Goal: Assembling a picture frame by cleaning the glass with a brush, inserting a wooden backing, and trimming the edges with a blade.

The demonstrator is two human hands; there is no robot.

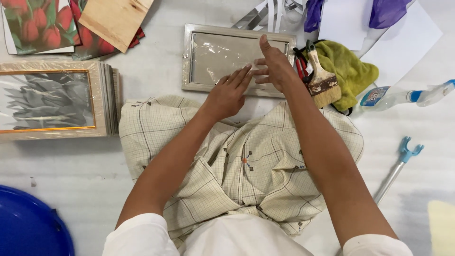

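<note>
A pale picture frame (189, 57) with a clear plastic-covered pane lies on the white floor in front of my knees. My left hand (227, 95) rests flat on its near edge, fingers stretched toward the pane. My right hand (272, 66) hovers over the frame's right part, fingers apart and thumb up, touching the plastic film. Neither hand grips anything. My lap is covered by a checked cream cloth (246, 161).
A stack of framed pictures (52, 99) lies at left, with flower prints (38, 23) and a wooden board (113, 19) behind. At right are a paintbrush (322, 80), a yellow-green rag (350, 71), a spray bottle (403, 95), a blue-tipped rod (398, 166). A blue tub (28, 227) sits bottom left.
</note>
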